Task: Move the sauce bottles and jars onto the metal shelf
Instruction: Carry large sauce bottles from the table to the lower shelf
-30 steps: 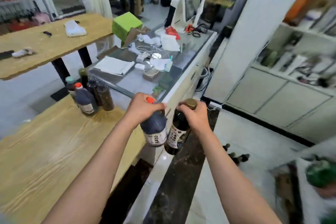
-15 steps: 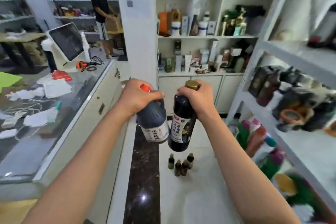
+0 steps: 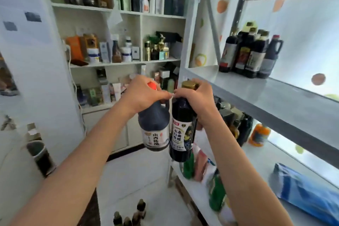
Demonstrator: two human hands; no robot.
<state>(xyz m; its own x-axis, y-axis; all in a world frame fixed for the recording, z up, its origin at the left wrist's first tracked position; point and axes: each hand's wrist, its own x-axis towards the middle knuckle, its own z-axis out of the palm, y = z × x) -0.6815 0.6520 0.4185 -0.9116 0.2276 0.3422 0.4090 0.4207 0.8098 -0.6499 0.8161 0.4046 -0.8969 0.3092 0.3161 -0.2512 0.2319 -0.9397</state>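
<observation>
My left hand (image 3: 142, 93) grips the neck of a squat dark jug with a red cap (image 3: 155, 128). My right hand (image 3: 197, 98) grips the neck of a taller dark bottle with a gold cap (image 3: 181, 134). Both hang side by side in the air, just left of the metal shelf (image 3: 256, 93). The shelf's middle board carries several dark sauce bottles (image 3: 251, 55) at its back.
A white wall cabinet (image 3: 124, 64) full of boxes and bottles stands behind. The lower shelf boards hold dark jars (image 3: 234, 124), an orange bottle (image 3: 259, 135), green bottles (image 3: 216, 191) and a blue packet (image 3: 308, 194). Small bottles (image 3: 132, 214) stand on the floor.
The view has swung right from the counter to the metal shelf. Both bottles stay in my hands and are now raised close to the shelf's left post.
</observation>
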